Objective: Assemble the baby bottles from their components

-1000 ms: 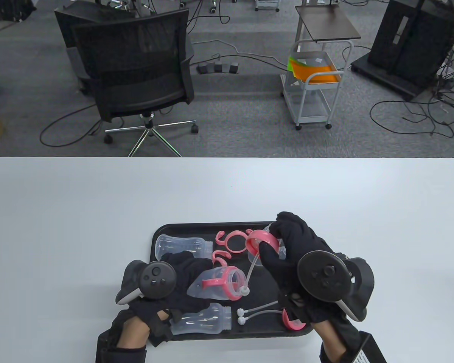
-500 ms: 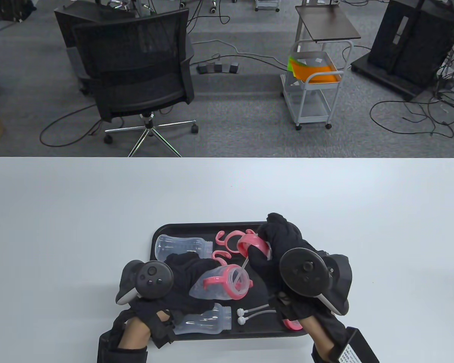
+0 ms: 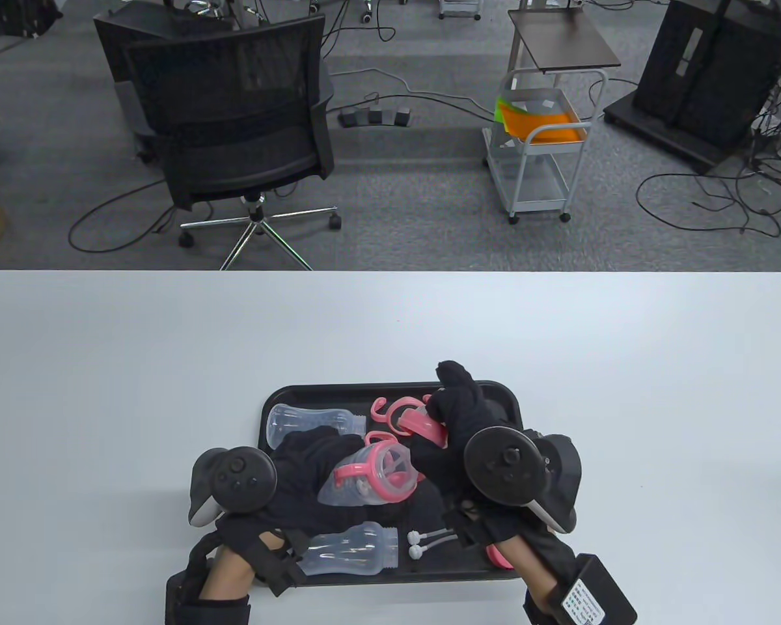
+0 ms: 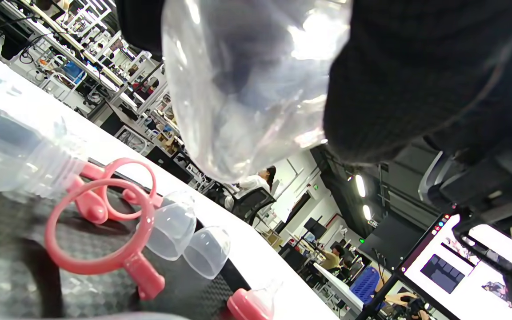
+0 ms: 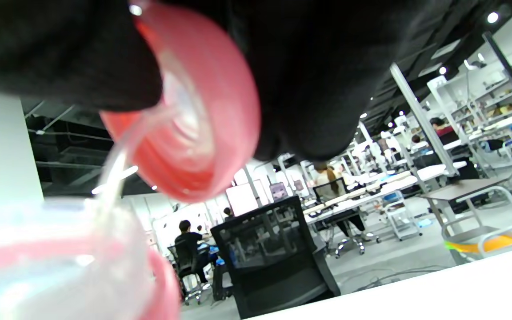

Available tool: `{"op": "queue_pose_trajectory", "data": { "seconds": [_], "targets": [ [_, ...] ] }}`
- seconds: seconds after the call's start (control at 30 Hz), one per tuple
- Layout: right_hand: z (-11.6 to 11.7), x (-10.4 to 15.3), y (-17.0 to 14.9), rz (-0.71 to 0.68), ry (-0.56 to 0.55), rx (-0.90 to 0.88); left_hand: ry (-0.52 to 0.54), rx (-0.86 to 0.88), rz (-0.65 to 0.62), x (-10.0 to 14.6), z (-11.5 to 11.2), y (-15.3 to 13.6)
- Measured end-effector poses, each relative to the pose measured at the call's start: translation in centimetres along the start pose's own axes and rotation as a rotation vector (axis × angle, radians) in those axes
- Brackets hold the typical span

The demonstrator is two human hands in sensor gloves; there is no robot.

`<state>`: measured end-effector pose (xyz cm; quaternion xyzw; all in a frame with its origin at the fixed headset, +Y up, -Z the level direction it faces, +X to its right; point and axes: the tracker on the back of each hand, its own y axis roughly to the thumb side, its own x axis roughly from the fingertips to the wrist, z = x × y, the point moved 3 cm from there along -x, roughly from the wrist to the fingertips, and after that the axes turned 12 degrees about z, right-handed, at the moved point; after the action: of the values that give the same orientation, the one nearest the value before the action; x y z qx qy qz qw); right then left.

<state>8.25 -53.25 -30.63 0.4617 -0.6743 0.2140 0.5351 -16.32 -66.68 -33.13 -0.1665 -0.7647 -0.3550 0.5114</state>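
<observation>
My left hand (image 3: pixel 312 456) grips a clear bottle (image 3: pixel 355 485) fitted with a pink handle ring, tilted over the black tray (image 3: pixel 280 396), mouth toward the right. My right hand (image 3: pixel 433 426) pinches a pink screw cap (image 3: pixel 418 423) with a clear straw, held just above and to the right of the bottle mouth. In the right wrist view the cap (image 5: pixel 198 115) is close over the pink-rimmed mouth (image 5: pixel 60 275) and the straw (image 5: pixel 114 178) runs down into it. In the left wrist view the bottle base (image 4: pixel 247 89) sits against my palm.
The tray also holds two loose clear bottles (image 3: pixel 306 423) (image 3: pixel 351 552), two straws with white ends (image 3: pixel 426 543), a pink handle ring (image 3: pixel 383 409) and another pink cap (image 3: pixel 498 556). The left wrist view shows pink rings (image 4: pixel 100 231) and clear domed covers (image 4: pixel 185 235).
My right hand has moved left with the cap, and its straw has gone into the bottle mouth. My left hand has shifted slightly left and turned the bottle mouth further up.
</observation>
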Motion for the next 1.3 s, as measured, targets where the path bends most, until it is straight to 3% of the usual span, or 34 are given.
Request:
{"op": "queue_pose_trajectory", "data": {
  "seconds": [0.23, 0.43, 0.57, 1.07, 1.3],
  "targets": [
    [1.4, 0.3, 1.1, -0.091, 0.099, -0.007, 0.021, 0.015, 0.019, 0.2, 0.3, -0.2],
    [2.5, -0.3, 0.1, -0.096, 0.275, -0.259, 0.025, 0.037, 0.012, 0.2, 0.4, -0.3],
    [2.8, -0.5, -0.5, -0.092, 0.322, -0.353, 0.021, 0.044, 0.010, 0.2, 0.4, -0.2],
    [3.3, 0.0, 0.0, -0.161, 0.311, -0.336, 0.057, 0.055, 0.019, 0.5, 1.1, -0.5],
    [3.7, 0.2, 0.5, -0.211, 0.353, -0.208, 0.039, 0.013, 0.045, 0.3, 1.0, -0.9]
  ]
}}
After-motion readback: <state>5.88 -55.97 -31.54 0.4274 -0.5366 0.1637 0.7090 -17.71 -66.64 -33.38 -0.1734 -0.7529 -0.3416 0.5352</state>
